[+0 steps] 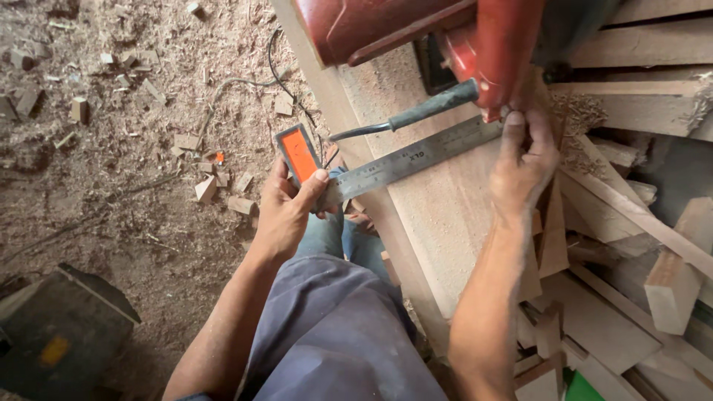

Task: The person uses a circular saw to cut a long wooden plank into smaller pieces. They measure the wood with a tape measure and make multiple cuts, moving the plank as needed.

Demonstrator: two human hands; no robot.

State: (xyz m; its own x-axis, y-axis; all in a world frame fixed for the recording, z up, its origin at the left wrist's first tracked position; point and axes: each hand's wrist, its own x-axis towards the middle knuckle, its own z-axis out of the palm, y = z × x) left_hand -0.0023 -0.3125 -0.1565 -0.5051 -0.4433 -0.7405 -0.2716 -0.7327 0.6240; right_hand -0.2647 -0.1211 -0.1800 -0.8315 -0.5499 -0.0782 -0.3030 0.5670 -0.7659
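Item: try square [386, 167], a steel rule blade with an orange-faced stock, lying across a sawdust-covered board [438, 215] that serves as worktop. Position: we see the blade flat on the board, its stock hanging off the board's near edge toward the sawdust floor [126, 171]. Axis: the long axis runs across the board's width, rising slightly from the stock at left to the blade tip at right, under a red power saw [483, 37]. Handling, as we judge it: light, rigid, thin; bare steel likely slick under dust, so best held at the thick stock and pinned flat near the tip. Hold: our left hand [286, 212] has fingers closed round the stock, thumb on top; our right hand [523, 160] presses fingertips down on the blade's far end. A dark-handled tool [416, 115] lies just beyond the blade.
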